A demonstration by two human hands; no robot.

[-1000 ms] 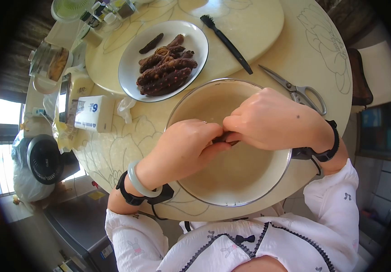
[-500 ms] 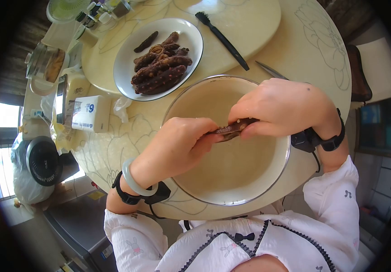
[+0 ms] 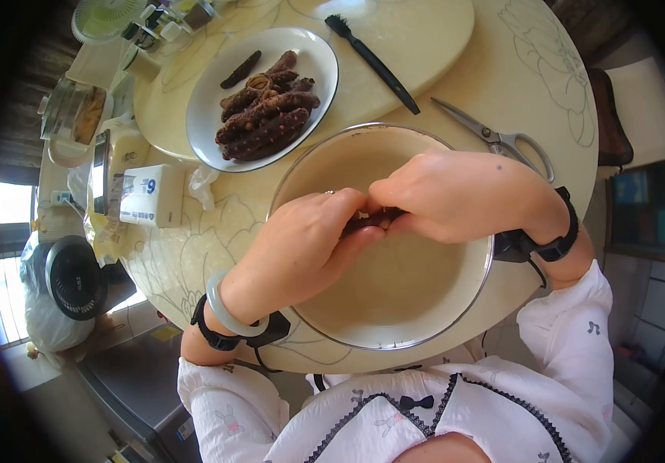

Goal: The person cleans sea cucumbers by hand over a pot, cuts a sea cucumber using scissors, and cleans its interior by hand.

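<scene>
Above a wide cream basin (image 3: 394,336) of cloudy water, both hands grip one dark brown sea cucumber (image 3: 369,221). My left hand (image 3: 301,235) is closed around its left part, thumb along the near side. My right hand (image 3: 452,197) pinches the right end between thumb and fingers. Most of the sea cucumber is hidden by the fingers. Beyond the basin, a white plate (image 3: 318,55) bears several more bumpy sea cucumbers (image 3: 267,133) in a pile, with a small one lying apart.
A black brush (image 3: 375,65) lies on the raised round turntable (image 3: 440,38). Scissors (image 3: 494,139) rest right of the basin, partly behind my right hand. To the left are a tissue pack (image 3: 151,195), a glass pot (image 3: 76,112) and a small black fan (image 3: 75,278).
My right hand has moved left and closer to my left hand, so less of the sea cucumber shows. The scissors' handles have come into view.
</scene>
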